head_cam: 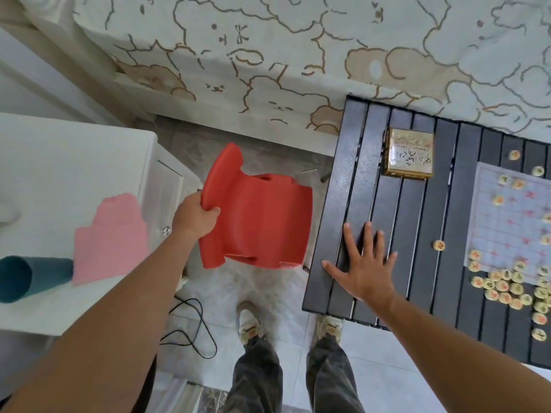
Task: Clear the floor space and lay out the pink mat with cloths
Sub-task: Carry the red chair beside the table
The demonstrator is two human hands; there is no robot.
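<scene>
Cream bedding (298,40) printed with bear outlines fills the top of the view and bounds the floor strip on the far side. Black slatted table (417,234) stands to the right and the white cabinet (59,162) to the left, so only a narrow gap of floor lies between them. Red plastic chair (262,222) occupies that gap, tilted over the pale fluffy rug (253,287). The left hand (195,217) grasps the chair's backrest edge, fingers curled over the rim, probably to lift it out of the gap. The right hand (365,263) lies flat on the table with fingers spread and released, probably as a brace or to push the table aside. The pink sheet (111,236), probably the mat or one of the cloths, lies folded on the cabinet top, touching a teal roll (32,277), clear of the floor until the space is free. A gold box (408,153) and loose game pieces (507,290) rest on the table.
</scene>
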